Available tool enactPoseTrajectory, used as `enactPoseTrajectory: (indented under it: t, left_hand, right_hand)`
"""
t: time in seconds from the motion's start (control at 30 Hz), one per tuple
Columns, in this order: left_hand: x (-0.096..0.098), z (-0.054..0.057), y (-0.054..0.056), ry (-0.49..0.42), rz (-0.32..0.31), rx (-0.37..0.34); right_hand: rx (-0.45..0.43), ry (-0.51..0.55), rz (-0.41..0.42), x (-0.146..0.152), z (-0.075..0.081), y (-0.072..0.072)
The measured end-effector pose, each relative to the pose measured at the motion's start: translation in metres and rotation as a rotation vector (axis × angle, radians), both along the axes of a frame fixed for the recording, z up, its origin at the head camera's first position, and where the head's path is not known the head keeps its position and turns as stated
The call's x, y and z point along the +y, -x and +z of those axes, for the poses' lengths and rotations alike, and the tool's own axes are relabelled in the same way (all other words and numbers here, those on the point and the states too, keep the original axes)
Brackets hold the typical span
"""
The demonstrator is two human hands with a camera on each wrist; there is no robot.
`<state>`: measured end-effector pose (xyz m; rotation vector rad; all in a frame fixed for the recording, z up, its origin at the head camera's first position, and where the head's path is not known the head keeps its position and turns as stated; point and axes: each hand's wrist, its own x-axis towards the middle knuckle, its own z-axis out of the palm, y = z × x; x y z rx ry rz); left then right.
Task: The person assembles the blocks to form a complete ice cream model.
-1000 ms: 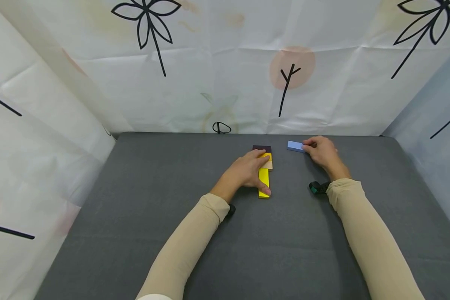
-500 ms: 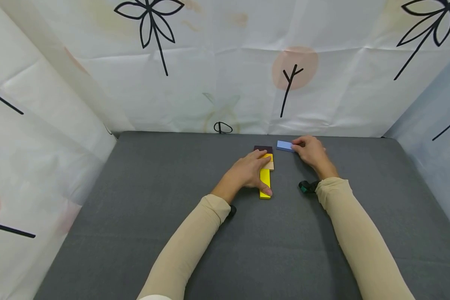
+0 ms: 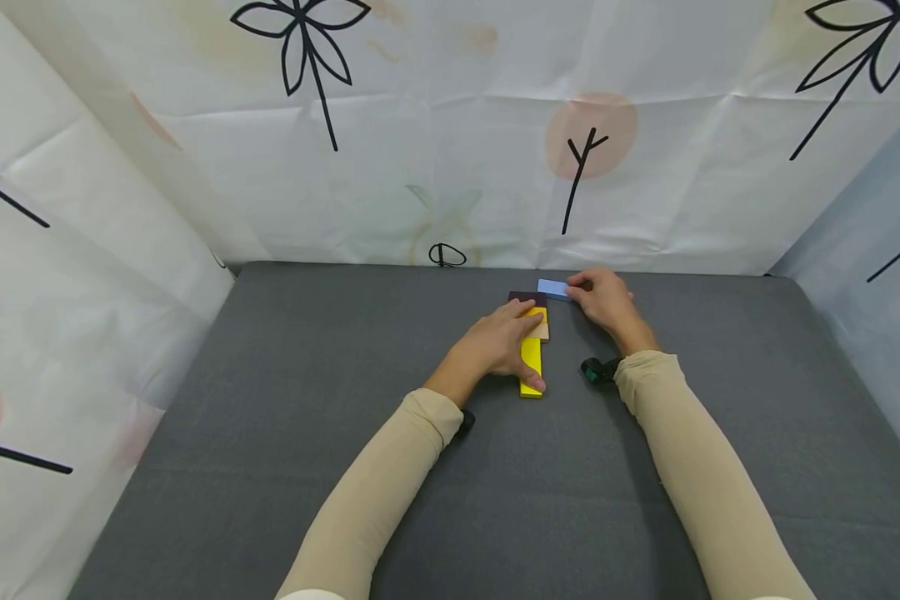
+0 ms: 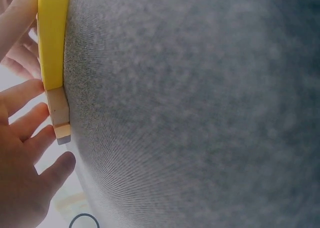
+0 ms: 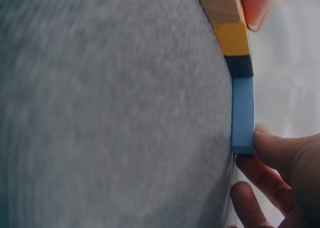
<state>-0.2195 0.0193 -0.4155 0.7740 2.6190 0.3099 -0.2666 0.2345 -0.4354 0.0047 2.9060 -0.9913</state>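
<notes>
Several flat wooden blocks form a column on the grey table. From near to far come a long yellow block [image 3: 531, 358], a natural-wood block [image 3: 542, 331], a small yellow block [image 3: 541, 315] and a dark block [image 3: 521, 296]. Across them my left hand [image 3: 491, 343] lies with fingers spread, its thumb at the near end of the long yellow one. My right hand [image 3: 607, 304] pinches one end of a light blue block [image 3: 551, 287] between thumb and fingers. In the right wrist view, the blue block's other end is right at the dark block [image 5: 239, 66].
The grey tabletop [image 3: 330, 350] stretches around the blocks. White patterned cloth [image 3: 480, 192] hangs behind the table's far edge and along both sides. Each wrist bears a small black device, such as the right wrist device [image 3: 600, 370].
My right hand has slid the light blue block leftward along the table, from a clear gap to right beside the dark block. My left hand has stayed in place on the column.
</notes>
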Motion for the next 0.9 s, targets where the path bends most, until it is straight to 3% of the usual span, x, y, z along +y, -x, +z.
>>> enactPoseTrajectory:
  t: [0.6,0.9]
  left_hand:
    - [0.001,0.001,-0.001,-0.006,0.007,-0.023]
    - [0.0,0.0,0.0,0.0,0.007,-0.028]
  right_hand:
    - [0.005,-0.03,0.079,-0.017,-0.003,0.008]
    - [-0.019,-0.017,0.081,-0.025,-0.003,0.01]
